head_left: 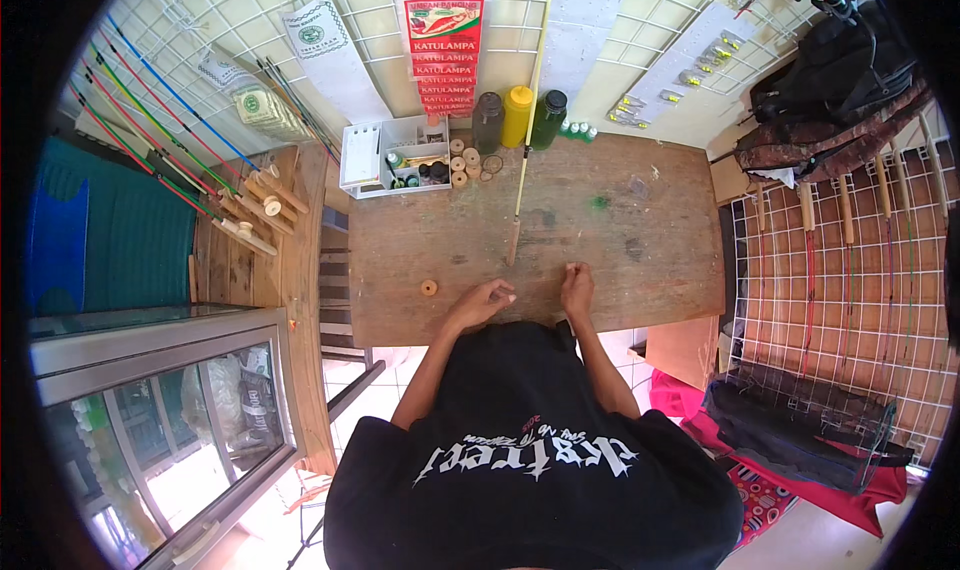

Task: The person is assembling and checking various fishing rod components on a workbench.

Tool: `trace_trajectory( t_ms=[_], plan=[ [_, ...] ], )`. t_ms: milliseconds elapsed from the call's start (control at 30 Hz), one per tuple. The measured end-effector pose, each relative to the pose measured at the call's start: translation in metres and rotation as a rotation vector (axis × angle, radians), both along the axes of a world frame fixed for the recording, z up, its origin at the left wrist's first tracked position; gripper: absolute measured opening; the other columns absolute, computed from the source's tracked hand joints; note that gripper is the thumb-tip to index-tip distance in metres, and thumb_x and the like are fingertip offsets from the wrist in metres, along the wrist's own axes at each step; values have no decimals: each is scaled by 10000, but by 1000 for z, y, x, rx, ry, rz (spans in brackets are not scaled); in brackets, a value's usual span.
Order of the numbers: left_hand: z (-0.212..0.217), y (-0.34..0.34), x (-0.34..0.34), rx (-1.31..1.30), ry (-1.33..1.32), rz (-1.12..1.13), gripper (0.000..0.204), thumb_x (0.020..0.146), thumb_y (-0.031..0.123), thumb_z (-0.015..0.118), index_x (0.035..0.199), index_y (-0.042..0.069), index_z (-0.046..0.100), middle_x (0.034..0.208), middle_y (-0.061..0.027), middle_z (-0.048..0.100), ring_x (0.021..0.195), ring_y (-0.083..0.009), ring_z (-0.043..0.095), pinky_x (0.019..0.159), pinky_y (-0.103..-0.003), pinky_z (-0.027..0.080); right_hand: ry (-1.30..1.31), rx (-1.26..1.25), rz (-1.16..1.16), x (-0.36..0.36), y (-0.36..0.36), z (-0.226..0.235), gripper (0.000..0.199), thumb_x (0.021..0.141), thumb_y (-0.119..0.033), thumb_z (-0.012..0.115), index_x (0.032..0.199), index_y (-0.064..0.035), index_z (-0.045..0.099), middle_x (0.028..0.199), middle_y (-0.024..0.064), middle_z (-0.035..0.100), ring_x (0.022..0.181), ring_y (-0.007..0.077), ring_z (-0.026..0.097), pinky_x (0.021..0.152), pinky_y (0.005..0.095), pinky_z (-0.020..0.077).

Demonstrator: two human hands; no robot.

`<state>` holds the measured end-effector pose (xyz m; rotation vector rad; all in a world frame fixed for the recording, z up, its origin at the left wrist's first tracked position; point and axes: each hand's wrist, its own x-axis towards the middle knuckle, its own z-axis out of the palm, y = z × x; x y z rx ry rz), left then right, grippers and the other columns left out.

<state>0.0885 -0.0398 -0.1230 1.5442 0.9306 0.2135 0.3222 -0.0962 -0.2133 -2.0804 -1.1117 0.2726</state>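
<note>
Head view looks down on a worn wooden table [620,240]; both hands rest near its front edge, with bare board open ahead of them. The left hand [484,302] curls its fingers together, the right hand [577,288] is loosely bunched; whether either pinches anything is too small to tell. A small wooden spool [428,288] lies just left of the left hand. A thin yellow rod [528,140] lies lengthwise, its handle end nearing the hands. Bottles [517,116] and a white tray [395,156] line the far edge.
</note>
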Motion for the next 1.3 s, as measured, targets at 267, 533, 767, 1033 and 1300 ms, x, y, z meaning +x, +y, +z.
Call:
trace_trajectory(
  t_ms=[267,533,767,1033,1300],
  plan=[
    [49,11,35,14,-203,80,359,831,266,682,1102,45,601,954,-88,660,815,-165,614,745,-298,481,1482,151,-2,-13,10,117,160,883,-155,639,1012,-94,565,882,50,626,746,122,579,694,255,479],
    [67,11,62,95,-373,228,360,731,223,788,988,48,606,935,-38,650,808,-105,580,713,-265,459,1639,265,-67,-34,23,153,248,876,-117,641,1091,-90,521,997,88,616,748,125,557,670,247,480],
    [75,10,64,191,-366,341,307,711,200,802,910,48,625,821,-10,641,699,-83,540,634,-246,439,1425,280,-28,-45,28,166,284,869,-126,656,1098,-71,498,997,138,634,791,128,571,672,246,483],
    [73,11,62,84,-355,289,179,786,162,737,902,41,676,782,-14,661,691,-60,558,635,-230,439,1283,333,46,-41,28,154,273,875,-112,647,1099,-74,496,905,133,659,834,135,615,649,243,471],
    [88,34,6,63,-510,668,107,827,118,703,857,38,639,778,1,640,669,-46,556,595,-201,439,1030,80,123,18,24,166,208,882,-88,614,1068,-54,528,817,84,664,540,50,455,522,190,357]
  ],
)
